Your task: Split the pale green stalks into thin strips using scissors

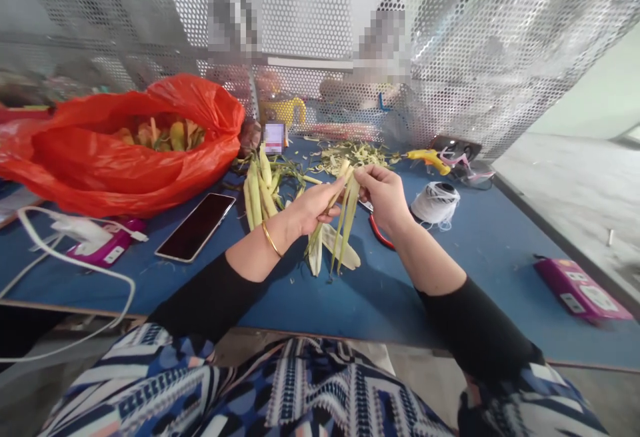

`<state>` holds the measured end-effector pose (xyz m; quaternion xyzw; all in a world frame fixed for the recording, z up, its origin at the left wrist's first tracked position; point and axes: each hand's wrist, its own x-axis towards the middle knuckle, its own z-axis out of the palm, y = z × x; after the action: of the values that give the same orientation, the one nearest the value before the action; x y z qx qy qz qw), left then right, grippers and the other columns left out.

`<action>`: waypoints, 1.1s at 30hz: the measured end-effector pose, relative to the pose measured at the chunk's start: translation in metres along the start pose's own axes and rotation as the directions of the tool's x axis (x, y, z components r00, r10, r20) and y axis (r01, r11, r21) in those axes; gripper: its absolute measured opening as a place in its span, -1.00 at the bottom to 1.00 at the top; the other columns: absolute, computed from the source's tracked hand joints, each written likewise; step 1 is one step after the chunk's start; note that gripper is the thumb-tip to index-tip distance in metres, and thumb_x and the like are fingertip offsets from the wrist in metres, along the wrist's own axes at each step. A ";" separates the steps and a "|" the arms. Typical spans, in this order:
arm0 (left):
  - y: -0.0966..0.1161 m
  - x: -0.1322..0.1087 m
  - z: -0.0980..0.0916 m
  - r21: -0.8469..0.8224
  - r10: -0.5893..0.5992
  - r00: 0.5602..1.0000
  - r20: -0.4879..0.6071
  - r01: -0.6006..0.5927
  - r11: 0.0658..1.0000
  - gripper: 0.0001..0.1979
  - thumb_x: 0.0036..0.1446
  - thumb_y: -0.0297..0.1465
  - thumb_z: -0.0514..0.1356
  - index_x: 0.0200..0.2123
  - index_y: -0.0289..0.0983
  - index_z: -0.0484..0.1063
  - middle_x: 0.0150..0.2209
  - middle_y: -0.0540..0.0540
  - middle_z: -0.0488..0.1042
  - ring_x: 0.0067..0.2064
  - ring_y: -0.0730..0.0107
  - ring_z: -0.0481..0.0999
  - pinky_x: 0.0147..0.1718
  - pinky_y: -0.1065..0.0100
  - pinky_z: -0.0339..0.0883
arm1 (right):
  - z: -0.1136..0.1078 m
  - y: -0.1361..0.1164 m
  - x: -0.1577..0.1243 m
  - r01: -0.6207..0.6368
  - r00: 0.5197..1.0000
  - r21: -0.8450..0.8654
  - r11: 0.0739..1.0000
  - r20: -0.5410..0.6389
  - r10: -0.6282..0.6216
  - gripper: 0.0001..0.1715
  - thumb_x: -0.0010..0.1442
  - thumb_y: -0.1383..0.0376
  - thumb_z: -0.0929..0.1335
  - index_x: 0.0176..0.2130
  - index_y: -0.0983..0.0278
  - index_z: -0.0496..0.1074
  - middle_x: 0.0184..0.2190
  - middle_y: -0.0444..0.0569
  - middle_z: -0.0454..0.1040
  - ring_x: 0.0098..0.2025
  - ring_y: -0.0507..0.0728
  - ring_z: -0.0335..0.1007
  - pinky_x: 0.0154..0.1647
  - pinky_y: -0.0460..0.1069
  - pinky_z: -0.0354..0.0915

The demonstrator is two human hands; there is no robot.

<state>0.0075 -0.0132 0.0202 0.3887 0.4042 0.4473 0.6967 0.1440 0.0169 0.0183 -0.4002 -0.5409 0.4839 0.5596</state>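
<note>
In the middle of the head view my left hand [317,209] is closed around long pale-green corn husk strips [350,214] that hang down. My right hand [383,190] pinches the top of the same strips. Below them, loose husk pieces [341,248] lie on the blue table. A bundle of folded husks [256,190] sits left of my left hand. Partly hidden behind my right wrist are red-handled scissors or pliers [381,234]; I cannot tell which.
A red plastic bag [115,187] with husk-like pieces stands at left. Nearby are a phone [196,227] and a purple power strip [113,244]. Husk scraps [353,157] lie behind my hands. At right are white thread [435,204], a yellow glue gun [429,159] and another purple power strip [583,288].
</note>
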 end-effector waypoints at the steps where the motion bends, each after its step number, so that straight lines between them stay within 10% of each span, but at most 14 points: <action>1: -0.001 0.001 0.000 -0.001 -0.010 1.000 0.001 0.010 1.000 -0.62 0.27 -0.23 0.15 -0.53 -0.34 0.39 -0.60 0.03 0.22 -0.71 0.72 0.08 -0.75 0.58 -0.27 | 0.000 0.001 0.000 0.004 1.000 -0.003 1.000 -0.006 -0.004 -0.74 -0.05 0.19 0.48 -0.55 0.25 0.36 -0.72 -0.26 0.26 -0.66 -0.09 0.07 -0.66 -0.13 0.07; 14: -0.008 0.003 0.001 -0.024 -0.082 0.994 0.072 0.084 0.996 -0.77 0.18 -0.31 0.26 -0.44 -0.34 0.45 -0.59 0.02 0.22 -0.69 0.72 0.02 -0.73 0.58 -0.27 | 0.003 0.008 0.000 0.027 0.999 -0.014 1.000 -0.019 -0.027 -0.71 0.07 0.21 0.45 -0.54 0.22 0.33 -0.70 -0.26 0.21 -0.67 -0.07 0.04 -0.68 -0.11 0.04; 33: -0.001 0.009 -0.011 0.022 -0.056 0.992 -0.111 0.059 0.998 -0.68 0.30 -0.40 0.10 -0.48 -0.40 0.46 -0.55 -0.02 0.29 -0.70 0.74 0.04 -0.76 0.56 -0.20 | -0.015 0.004 0.000 -0.146 0.989 0.143 0.979 0.061 0.138 -0.85 0.09 0.23 0.44 -0.42 0.26 0.46 -0.62 -0.24 0.21 -0.62 -0.08 0.07 -0.62 -0.12 0.10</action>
<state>0.0005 -0.0031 0.0133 0.3604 0.4589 0.4426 0.6809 0.1589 0.0193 0.0132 -0.3831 -0.4875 0.5712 0.5378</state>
